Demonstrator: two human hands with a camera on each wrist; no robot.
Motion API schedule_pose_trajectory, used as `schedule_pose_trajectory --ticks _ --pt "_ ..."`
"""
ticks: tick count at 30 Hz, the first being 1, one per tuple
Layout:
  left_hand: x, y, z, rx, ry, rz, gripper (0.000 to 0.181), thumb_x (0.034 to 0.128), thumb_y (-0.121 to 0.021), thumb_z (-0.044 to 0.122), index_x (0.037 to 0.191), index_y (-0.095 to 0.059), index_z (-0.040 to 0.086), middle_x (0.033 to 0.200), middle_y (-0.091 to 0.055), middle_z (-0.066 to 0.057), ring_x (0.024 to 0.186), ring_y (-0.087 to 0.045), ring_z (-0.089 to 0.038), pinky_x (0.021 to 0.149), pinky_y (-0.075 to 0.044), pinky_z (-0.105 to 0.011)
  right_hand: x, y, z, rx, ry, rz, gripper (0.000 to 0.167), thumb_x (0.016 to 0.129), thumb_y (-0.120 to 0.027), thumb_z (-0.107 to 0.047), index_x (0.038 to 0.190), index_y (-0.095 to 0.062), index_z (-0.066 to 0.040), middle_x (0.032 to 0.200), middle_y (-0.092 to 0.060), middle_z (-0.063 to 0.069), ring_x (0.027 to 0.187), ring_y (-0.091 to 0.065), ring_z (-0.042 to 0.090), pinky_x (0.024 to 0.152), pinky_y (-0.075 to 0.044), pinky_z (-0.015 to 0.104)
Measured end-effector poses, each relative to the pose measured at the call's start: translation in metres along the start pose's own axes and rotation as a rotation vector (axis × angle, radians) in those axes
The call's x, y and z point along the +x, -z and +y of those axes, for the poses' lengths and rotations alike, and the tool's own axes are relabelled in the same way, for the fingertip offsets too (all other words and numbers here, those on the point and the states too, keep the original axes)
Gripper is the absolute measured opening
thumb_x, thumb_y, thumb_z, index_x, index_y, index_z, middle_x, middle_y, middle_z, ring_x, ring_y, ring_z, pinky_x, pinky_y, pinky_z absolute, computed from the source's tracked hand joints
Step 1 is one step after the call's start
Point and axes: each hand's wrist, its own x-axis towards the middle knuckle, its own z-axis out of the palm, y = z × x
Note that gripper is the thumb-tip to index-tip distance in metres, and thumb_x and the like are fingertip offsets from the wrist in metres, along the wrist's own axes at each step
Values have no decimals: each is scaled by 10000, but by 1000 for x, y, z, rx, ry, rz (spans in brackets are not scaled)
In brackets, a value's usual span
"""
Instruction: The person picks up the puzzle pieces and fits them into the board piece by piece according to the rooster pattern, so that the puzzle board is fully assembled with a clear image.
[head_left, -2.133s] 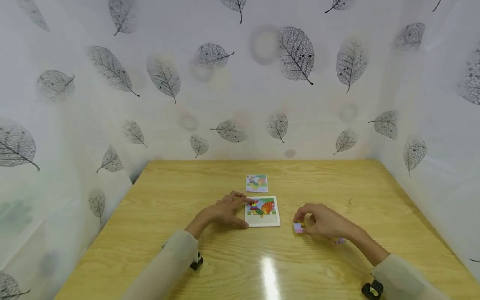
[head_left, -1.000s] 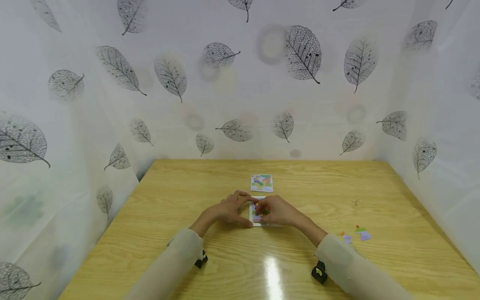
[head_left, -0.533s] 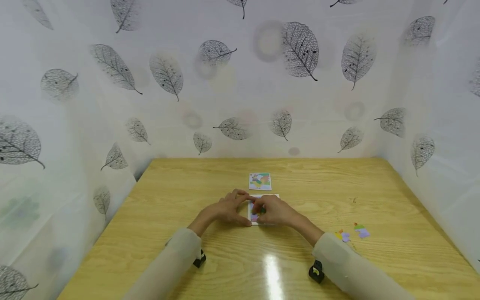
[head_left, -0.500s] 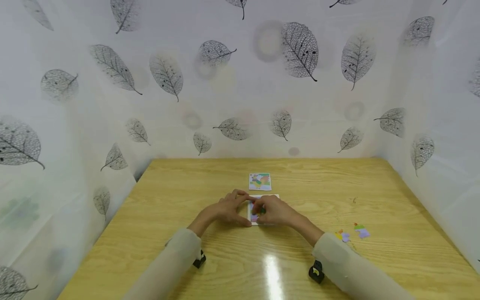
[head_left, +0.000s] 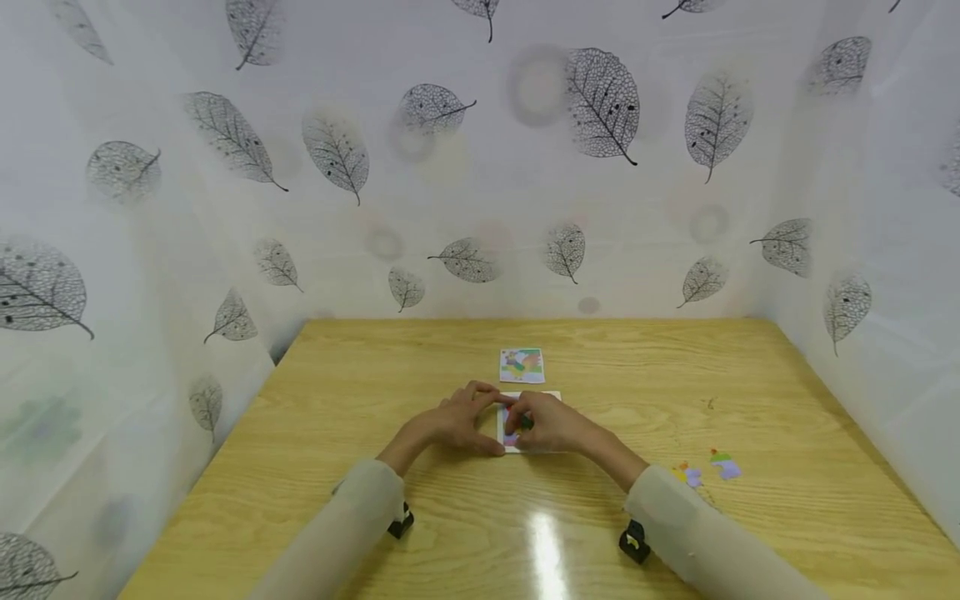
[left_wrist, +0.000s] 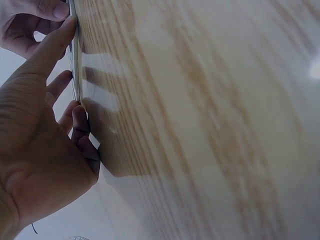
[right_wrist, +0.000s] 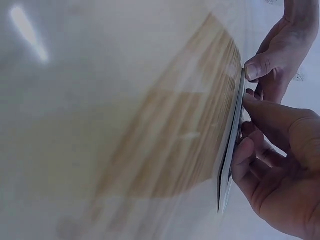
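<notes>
A white-rimmed puzzle tray (head_left: 528, 394) lies on the table with a colourful bird picture partly hidden under the hands. My left hand (head_left: 456, 421) holds its left side, thumb at the near corner and index finger at the far part. Thumb and bent fingers of my right hand (head_left: 557, 423) pinch at a lilac and pink puzzle piece (head_left: 512, 439) in the tray's lower left. From the right wrist, the right hand (right_wrist: 280, 165) is seen with its fingertips down on the tray (right_wrist: 231, 145). In the left wrist view the tray (left_wrist: 76, 55) appears edge-on beside the left hand (left_wrist: 37, 120).
Behind the tray lies a square picture card (head_left: 521, 366). Two loose puzzle pieces lie to the right, a yellow and lilac one (head_left: 689, 475) and a green and lilac one (head_left: 725, 464). A leaf-patterned curtain (head_left: 480, 167) borders the wooden table.
My right hand has carried the lilac piece leftward from beside the tray onto it, then stayed there with slight finger shifts. The left hand has kept its place on the tray.
</notes>
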Motion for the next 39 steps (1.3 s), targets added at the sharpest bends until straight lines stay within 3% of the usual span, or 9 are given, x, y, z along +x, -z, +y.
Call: schedule_pose_trajectory --ticks 8,13,16,22,35,39 --pt "2 -1 0 -11 -10 2 796 886 -794 516 1569 -422 345 1653 -222 -83 1517 -227 -408 1164 -219 -724 -6 7 0 5 28 -30 144 880 -799 -16 999 -760 -87 1069 -701 35 991 -617 206 879 -548 370" --pt "1 -1 -1 -22 -10 -1 794 881 -801 507 1567 -428 363 1651 -217 -80 1514 -223 -413 1163 -205 -731 -20 19 10 92 14 -109 216 936 -748 -88 1151 -740 -92 1118 -715 58 725 -586 125 657 -515 261" --pt "2 -2 -1 -18 -10 3 803 878 -800 520 1570 -425 358 1639 -228 -76 1499 -246 -420 1161 -219 -724 -32 29 18 180 -17 -137 276 967 -709 -92 1242 -706 -59 1169 -693 123 582 -511 119 538 -463 244" --pt "3 -2 0 3 -2 11 812 869 -802 529 1570 -429 360 1626 -244 -62 1480 -276 -413 1168 -224 -708 -57 45 36 283 -71 -101 341 1001 -672 -78 1334 -639 -14 1279 -630 191 580 -470 140 521 -428 278" --pt "4 -2 0 11 -8 4 812 877 -804 504 1576 -425 336 1632 -235 -83 1496 -251 -401 1175 -218 -699 -131 71 67 350 -110 -36 426 1014 -669 -86 1410 -553 19 1350 -545 297 582 -503 163 495 -451 304" --pt "5 -3 -2 7 2 5 812 874 -807 501 1574 -426 344 1638 -225 -73 1502 -242 -389 1182 -217 -679 -152 80 78 360 -76 -28 422 1021 -646 -64 1406 -529 63 1348 -526 345 559 -517 181 475 -483 313"
